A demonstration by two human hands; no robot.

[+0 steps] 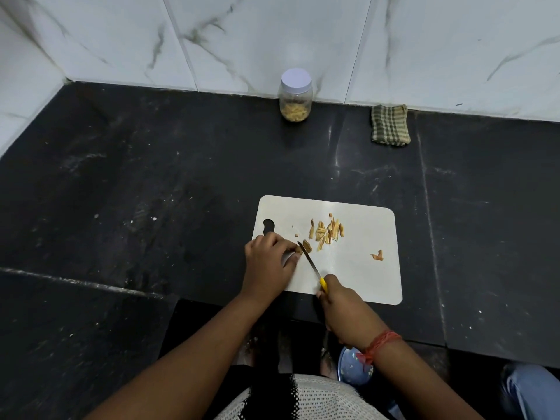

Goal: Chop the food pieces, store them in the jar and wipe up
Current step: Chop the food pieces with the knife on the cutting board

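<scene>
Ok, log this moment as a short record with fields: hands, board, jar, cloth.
left hand: pinches a food piece on the cutting board
right hand: grips the yellow-handled knife, blade at that piece
board: cut strips mid-board, one stray piece to the right
jar: lid on, by the wall, partly filled
cloth: folded, right of jar

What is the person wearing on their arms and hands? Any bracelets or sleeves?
Both forearms are bare, with no sleeves showing. The left hand wears nothing that I can see: no ring, no glove, no band. Behind the right hand, an orange-red thread band is wound round the wrist in several strands, with a loose end hanging down. No gloves on either hand.
</scene>
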